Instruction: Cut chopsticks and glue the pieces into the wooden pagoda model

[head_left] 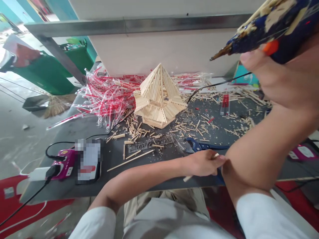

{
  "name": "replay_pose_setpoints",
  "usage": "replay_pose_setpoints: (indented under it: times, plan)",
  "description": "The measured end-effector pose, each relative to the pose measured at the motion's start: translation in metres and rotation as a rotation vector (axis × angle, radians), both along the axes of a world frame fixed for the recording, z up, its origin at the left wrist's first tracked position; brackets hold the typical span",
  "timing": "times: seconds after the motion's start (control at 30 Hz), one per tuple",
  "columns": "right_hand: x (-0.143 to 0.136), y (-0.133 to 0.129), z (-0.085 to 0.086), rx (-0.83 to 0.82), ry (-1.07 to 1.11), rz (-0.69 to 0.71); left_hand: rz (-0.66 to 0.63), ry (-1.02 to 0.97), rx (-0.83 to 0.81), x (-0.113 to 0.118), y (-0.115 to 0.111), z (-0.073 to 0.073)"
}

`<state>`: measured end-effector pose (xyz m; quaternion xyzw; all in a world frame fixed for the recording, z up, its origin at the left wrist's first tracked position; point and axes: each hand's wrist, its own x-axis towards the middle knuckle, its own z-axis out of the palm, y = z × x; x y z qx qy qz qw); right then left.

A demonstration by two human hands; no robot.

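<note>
My right hand [276,73] is raised at the upper right, wrapped around a dark blue hot glue gun [259,31] crusted with dried glue. The gun's nozzle points left and down, in the air. Low over the table's front edge, my left hand [203,162] is closed on a short wooden stick [188,178], whose ends stick out on both sides of the fingers. Behind that hand lie blue-handled cutters [199,145]. Further back stands a pagoda-like model [160,96] built of thin sticks, with a pointed roof and a flared lower tier; neither hand touches it.
Cut stick pieces [136,129] and a clear ruler [149,143] litter the dark table [112,186]. Red-and-clear plastic wrappers [107,96] pile up at the back left. A purple power strip [66,162] and a phone [89,161] lie left. Green bins [45,73] stand beyond.
</note>
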<state>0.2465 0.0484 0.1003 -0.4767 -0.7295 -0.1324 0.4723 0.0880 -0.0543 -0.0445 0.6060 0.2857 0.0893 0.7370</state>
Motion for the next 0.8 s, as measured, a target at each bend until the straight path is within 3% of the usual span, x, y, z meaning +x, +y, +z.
replay_pose_setpoints:
  times: [0.07, 0.17, 0.4, 0.6, 0.8]
  plan:
    - [-0.009, -0.005, 0.008, -0.005, 0.008, 0.024, 0.105, -0.028, -0.365, 0.020, -0.010, -0.020]
    - [-0.022, -0.011, 0.015, -0.024, -0.026, 0.049, 0.115, -0.102, -0.612, 0.027, -0.018, -0.031]
    - [-0.034, -0.013, 0.021, -0.043, -0.028, 0.049, 0.027, -0.046, -0.743, 0.018, -0.015, -0.036]
    - [-0.027, -0.009, 0.021, -0.033, -0.045, -0.010, 0.128, -0.029, -0.722, 0.016, -0.018, -0.040]
    - [-0.021, -0.004, 0.017, -0.070, -0.014, -0.101, 0.104, 0.024, -0.729, 0.016, -0.018, -0.041]
